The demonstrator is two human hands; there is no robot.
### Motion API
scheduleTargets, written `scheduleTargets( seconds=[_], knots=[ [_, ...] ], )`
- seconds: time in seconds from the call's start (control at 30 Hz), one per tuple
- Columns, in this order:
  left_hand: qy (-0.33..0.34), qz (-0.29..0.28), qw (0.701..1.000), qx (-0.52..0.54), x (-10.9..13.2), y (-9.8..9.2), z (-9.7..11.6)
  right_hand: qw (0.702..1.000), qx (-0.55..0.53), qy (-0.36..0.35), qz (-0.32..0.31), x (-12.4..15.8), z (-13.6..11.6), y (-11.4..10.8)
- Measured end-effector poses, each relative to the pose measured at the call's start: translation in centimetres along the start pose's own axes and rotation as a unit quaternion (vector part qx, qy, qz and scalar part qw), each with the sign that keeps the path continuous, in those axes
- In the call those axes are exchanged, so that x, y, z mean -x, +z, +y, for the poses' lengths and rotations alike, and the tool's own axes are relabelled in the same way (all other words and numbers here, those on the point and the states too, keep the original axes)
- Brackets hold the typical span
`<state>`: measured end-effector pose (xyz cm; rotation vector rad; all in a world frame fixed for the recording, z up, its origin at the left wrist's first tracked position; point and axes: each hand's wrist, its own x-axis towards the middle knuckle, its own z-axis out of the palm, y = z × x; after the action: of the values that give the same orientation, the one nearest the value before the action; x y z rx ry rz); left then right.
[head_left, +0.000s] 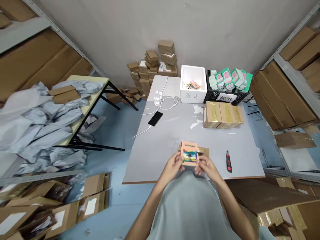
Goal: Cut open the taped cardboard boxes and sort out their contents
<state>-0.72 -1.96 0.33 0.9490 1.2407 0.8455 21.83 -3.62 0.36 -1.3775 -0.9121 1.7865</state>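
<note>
Both my hands hold a small pink box (189, 152) with a colourful picture of a tree on its front, just above the near edge of the grey table (162, 140). My left hand (173, 166) grips its left side and my right hand (206, 167) grips its right side, fingers curled on it. Under and behind the pink box lies a small open brown carton (204, 151).
On the table: a red utility knife (228, 161), a black phone (155, 118) on a white cable, a power strip (158, 98), taped brown cartons (222, 114), a white foam box (193, 83), a black crate of green-pink boxes (228, 83). Grey mailer bags (45, 123) cover the left table. Cartons fill shelves and floor.
</note>
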Motion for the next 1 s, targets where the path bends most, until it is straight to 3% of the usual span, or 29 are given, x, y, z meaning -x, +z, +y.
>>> scheduleTargets(
  seconds=[0.1,0.2,0.27,0.33,0.43,0.57,0.63,0.7,0.73,0.8,0.9,1.0],
  knots=[
    [-0.109,-0.069,0.991,-0.019,1.1,-0.6,-2.6,0.996,-0.016,0.086,-0.004,1.2,3.4,-0.1],
    [-0.162,-0.108,0.98,-0.036,2.3,-0.9,-4.9,0.992,-0.012,0.125,-0.002,2.0,6.0,-0.6],
    [-0.168,-0.12,0.978,-0.042,2.0,-0.9,-5.3,0.993,-0.007,0.115,-0.001,1.6,6.1,-1.0],
    [-0.131,-0.125,0.982,-0.058,0.3,-1.0,-3.9,0.997,-0.001,0.076,-0.002,0.2,4.1,-1.3],
    [0.013,-0.105,0.989,-0.106,-3.7,-1.1,2.7,0.999,0.004,-0.038,0.005,-2.8,-3.1,-1.5],
    [0.241,0.021,0.968,-0.072,-7.7,-1.1,15.5,0.977,-0.016,-0.204,0.063,-5.8,-15.3,-1.0],
    [0.32,0.092,0.941,-0.057,-8.1,-1.2,19.9,0.962,-0.022,-0.258,0.082,-6.5,-18.7,-0.9],
    [0.353,0.135,0.924,-0.058,-7.8,-1.5,21.3,0.957,-0.02,-0.273,0.097,-6.8,-19.3,-1.1],
    [0.353,0.147,0.922,-0.06,-7.7,-1.7,20.8,0.958,-0.019,-0.266,0.103,-6.9,-18.5,-1.5],
    [0.319,0.153,0.933,-0.062,-7.8,-2.5,17.4,0.965,-0.02,-0.233,0.12,-7.1,-15.4,-2.7],
    [0.17,0.135,0.974,-0.061,-8.8,-4.5,8.8,0.972,-0.032,-0.157,0.17,-7.4,-8.5,-5.6],
    [-0.022,0.159,0.985,-0.059,-9.0,-6.5,-0.5,0.964,-0.056,-0.076,0.248,-7.3,-1.2,-8.9]
  ],
)
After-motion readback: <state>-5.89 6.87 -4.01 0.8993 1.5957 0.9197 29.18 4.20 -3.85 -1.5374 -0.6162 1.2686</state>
